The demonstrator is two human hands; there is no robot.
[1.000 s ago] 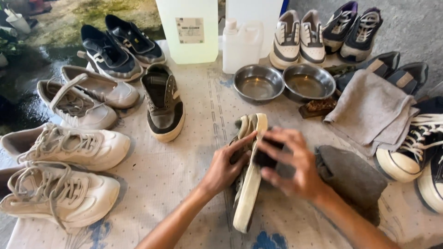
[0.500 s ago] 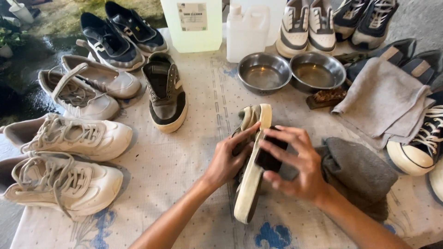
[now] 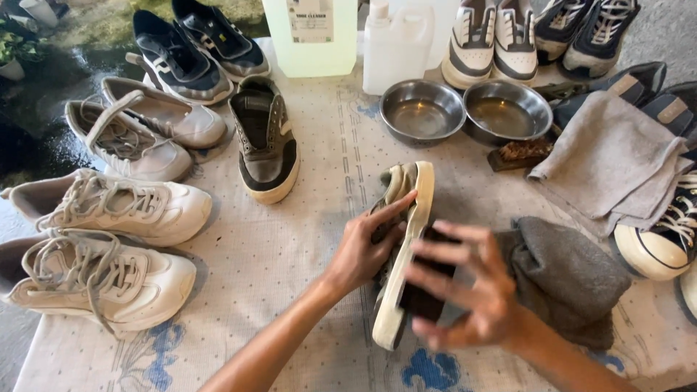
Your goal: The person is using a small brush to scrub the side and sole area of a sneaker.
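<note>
Far left: two pale sneakers (image 3: 102,247) lying close to the table's edge, laces loose; likely to slide off if the cloth (image 3: 290,239) gets tugged. Above them, two grey sneakers (image 3: 145,127) and a dark pair (image 3: 196,43), well apart from the hands.

Near the middle: an olive shoe (image 3: 267,138) standing upright, its mate (image 3: 401,247) tipped on its side just below the bowls, sole edge facing right. Left hand (image 3: 363,250) spread over the upper, fingers together and pressed on it to keep it steady. Right hand (image 3: 465,294) blurred, fingers apart and curled round a dark block (image 3: 425,287) held against the sole rim. Judging from that grip: a hard stroke could roll the shoe out from under the left palm, or skid the block off the rim onto the left fingers or the cloth. Elbows close to the grey rag (image 3: 566,279) bunched just right of the hand, easy to drag along.

Containers: a clear jug (image 3: 312,36) at the top, filled with pale liquid, and a white bottle (image 3: 396,47) beside it, contents hidden. Left bowl (image 3: 422,112) steel, seemingly empty or with a thin wet film; cannot tell. Right bowl (image 3: 507,110) holding what looks like a shallow brownish liquid; near enough to spill if knocked by the shoe's toe. A small brush (image 3: 519,154) touching its rim

Far right: a grey towel (image 3: 610,163), a dark-and-white sneaker (image 3: 664,243), more pairs behind
</note>
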